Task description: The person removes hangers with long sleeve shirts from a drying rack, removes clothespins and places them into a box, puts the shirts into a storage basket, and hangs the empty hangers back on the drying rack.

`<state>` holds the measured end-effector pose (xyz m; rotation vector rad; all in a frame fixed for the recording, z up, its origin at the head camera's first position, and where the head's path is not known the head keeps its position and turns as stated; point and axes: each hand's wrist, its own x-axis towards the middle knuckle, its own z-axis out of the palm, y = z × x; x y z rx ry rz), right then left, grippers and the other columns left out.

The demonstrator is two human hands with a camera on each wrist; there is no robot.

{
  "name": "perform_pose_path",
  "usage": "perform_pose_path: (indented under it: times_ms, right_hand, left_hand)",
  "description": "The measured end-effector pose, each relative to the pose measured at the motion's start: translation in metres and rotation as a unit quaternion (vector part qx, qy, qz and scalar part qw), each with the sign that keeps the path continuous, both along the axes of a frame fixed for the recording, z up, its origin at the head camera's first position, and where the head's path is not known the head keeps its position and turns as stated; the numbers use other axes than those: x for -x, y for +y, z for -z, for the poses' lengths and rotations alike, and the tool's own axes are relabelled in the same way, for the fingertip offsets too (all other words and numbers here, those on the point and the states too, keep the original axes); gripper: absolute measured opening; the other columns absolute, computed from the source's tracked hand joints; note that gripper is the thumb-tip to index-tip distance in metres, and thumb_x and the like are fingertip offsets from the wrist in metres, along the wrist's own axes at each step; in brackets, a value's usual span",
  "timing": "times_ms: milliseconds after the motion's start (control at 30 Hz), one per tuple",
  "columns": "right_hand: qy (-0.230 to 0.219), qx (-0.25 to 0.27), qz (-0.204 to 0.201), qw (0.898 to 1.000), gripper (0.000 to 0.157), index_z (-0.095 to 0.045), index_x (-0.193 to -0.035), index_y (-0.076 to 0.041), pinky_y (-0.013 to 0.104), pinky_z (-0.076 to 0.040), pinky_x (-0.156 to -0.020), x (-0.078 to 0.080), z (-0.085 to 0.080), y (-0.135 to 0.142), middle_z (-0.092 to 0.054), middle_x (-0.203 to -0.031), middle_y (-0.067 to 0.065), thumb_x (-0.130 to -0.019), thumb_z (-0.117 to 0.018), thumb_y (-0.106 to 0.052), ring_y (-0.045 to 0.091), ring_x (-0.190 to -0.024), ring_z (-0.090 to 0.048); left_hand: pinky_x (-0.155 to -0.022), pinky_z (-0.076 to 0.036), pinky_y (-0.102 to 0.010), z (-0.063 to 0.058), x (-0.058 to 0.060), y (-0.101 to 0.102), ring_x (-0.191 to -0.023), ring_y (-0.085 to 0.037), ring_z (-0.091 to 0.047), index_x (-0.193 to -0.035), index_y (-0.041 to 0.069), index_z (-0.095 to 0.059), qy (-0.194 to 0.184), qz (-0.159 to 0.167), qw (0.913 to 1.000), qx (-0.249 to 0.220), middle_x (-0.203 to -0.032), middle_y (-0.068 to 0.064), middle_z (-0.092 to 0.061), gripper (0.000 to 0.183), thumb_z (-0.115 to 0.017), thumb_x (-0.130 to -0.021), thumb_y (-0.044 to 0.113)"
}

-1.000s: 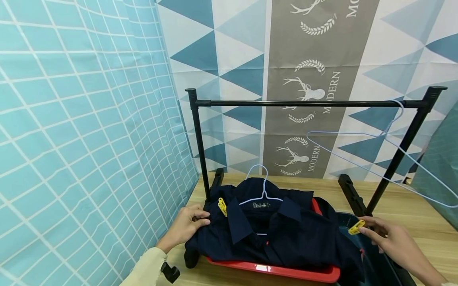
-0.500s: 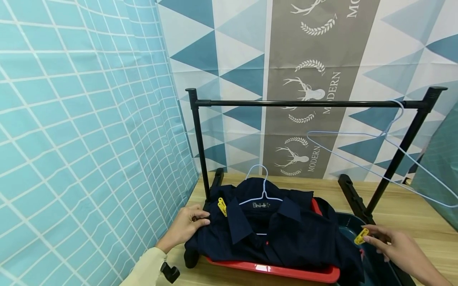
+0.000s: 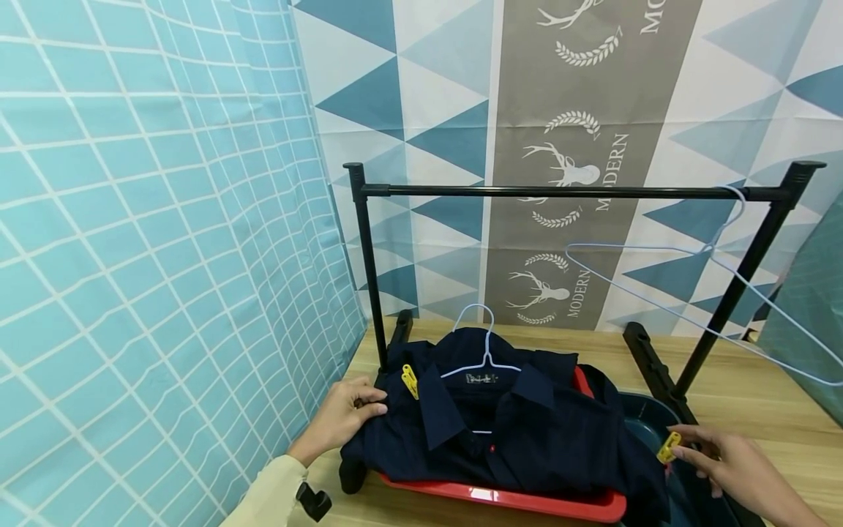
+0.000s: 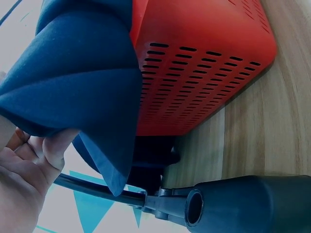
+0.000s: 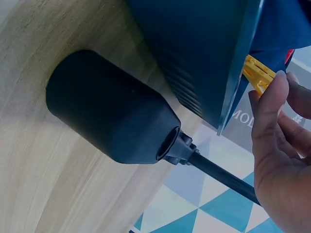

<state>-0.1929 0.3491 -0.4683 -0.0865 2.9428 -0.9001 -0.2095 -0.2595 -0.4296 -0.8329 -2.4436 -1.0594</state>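
A dark navy collared shirt lies spread over a red basket, with a pale blue wire hanger inside its neck. My left hand pinches the shirt's edge at the left, and the cloth hangs over those fingers in the left wrist view. A yellow clothespin sits by the collar's left side. Over the dark teal bin on the right, my right hand holds another yellow clothespin between thumb and fingers. In the right wrist view that clothespin appears beside the bin's rim.
A black rack with a horizontal bar stands behind the shirt. From its right end hangs a second wire hanger, reaching out to the right. The dark teal bin stands right of the basket, near a rack foot. Wooden tabletop lies beneath.
My right hand has moved down and slightly right with its clothespin, toward the near side of the bin. The left hand and the shirt stay as they were.
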Motion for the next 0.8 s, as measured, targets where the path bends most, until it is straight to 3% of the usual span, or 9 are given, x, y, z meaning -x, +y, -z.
perform_pose_path:
  times_ms: [333, 800]
  right_hand:
    - [-0.006, -0.012, 0.004, 1.000, 0.046, -0.061, -0.127, 0.015, 0.030, -0.045, -0.052, -0.002, 0.007, 0.003, -0.054, -0.071, 0.002, -0.099, -0.069, -0.021, 0.021, -0.054, -0.056]
    - [-0.038, -0.017, -0.024, 0.999, 0.038, -0.067, -0.123, 0.011, 0.029, -0.047, -0.050, -0.001, 0.012, 0.002, -0.058, -0.067, 0.000, -0.096, -0.073, -0.016, 0.021, -0.047, -0.057]
  left_hand:
    - [-0.061, -0.052, -0.025, 0.002, 0.002, 0.000, -0.069, -0.003, -0.058, -0.102, 0.005, -0.082, 0.006, 0.005, 1.0000, -0.002, -0.079, 0.012, -0.059, 0.015, -0.080, -0.087, 0.004]
    - [-0.061, -0.051, -0.025, 0.001, 0.000, 0.000, -0.069, -0.003, -0.057, -0.103, 0.007, -0.082, -0.002, 0.003, 1.0000, -0.003, -0.081, 0.012, -0.060, 0.015, -0.079, -0.089, 0.006]
